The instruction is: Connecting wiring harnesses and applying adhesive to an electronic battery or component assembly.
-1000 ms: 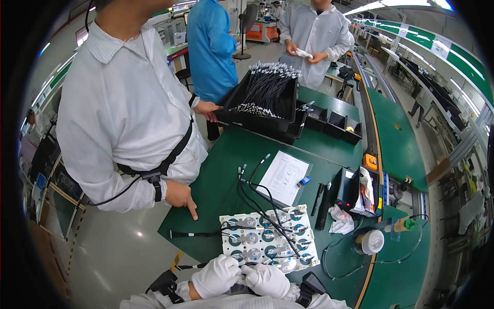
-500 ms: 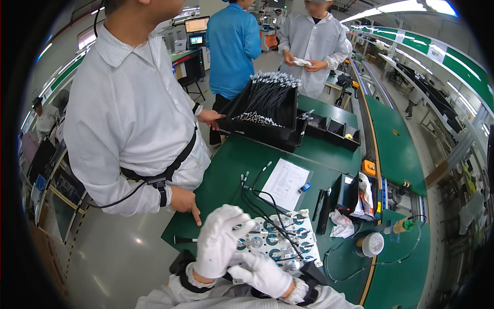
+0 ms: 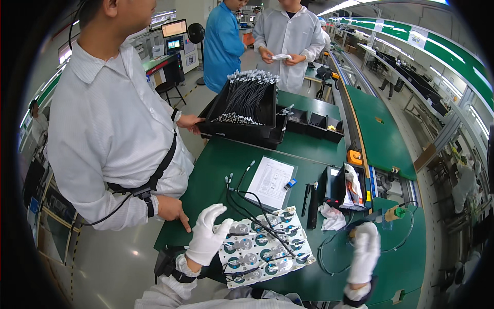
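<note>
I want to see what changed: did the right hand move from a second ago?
Yes. The right hand left the white tray of round parts and swung out to the right, now over the green table past the tray's right edge.

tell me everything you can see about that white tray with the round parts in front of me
The white tray is a thin, moulded plastic-looking sheet with rows of round pockets holding silvery and teal disc parts. It lies flat and slightly askew on the green table, near its front edge. Thin black cables trail across it. The white-gloved left hand rests at its left edge; the right hand is apart from it.
</note>
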Demonstrator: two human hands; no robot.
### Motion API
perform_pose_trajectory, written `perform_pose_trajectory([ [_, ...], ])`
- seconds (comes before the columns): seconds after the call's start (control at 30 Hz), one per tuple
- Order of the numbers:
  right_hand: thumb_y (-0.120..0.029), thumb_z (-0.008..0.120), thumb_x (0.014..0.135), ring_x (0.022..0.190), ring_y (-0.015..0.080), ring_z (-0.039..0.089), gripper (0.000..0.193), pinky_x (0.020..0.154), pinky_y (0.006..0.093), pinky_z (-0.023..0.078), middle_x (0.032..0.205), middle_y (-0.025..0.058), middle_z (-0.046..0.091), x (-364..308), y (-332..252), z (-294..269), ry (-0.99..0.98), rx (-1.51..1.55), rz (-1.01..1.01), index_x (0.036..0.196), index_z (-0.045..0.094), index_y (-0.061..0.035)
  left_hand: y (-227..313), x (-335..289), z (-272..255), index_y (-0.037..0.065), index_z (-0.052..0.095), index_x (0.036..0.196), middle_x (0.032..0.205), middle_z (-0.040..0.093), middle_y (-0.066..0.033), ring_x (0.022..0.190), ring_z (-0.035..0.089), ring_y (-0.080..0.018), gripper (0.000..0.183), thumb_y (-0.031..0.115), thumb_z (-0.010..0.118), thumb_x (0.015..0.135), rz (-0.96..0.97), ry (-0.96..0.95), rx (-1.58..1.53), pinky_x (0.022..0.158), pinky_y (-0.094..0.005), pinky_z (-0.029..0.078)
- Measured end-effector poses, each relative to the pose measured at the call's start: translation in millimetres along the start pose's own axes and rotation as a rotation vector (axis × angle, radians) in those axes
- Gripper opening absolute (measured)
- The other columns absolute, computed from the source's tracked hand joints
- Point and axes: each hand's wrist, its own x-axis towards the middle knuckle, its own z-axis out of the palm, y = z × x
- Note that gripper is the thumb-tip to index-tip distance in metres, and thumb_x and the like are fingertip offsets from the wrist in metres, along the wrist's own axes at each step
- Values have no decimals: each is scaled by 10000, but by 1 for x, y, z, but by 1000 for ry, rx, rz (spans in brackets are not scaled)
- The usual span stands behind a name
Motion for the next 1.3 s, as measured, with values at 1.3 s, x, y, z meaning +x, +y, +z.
perform_pose_trajectory([
  [1.3,-26,790,554,728,202,531,314,654,319,433,794,12,550,-31,-53,126,-605,658,-804,790,629,-155,-9,-48,4,63,617,826,1215,489,-176,1156,492,-365,137,96,704,725,-22,-121,137,927,-406,444],
])
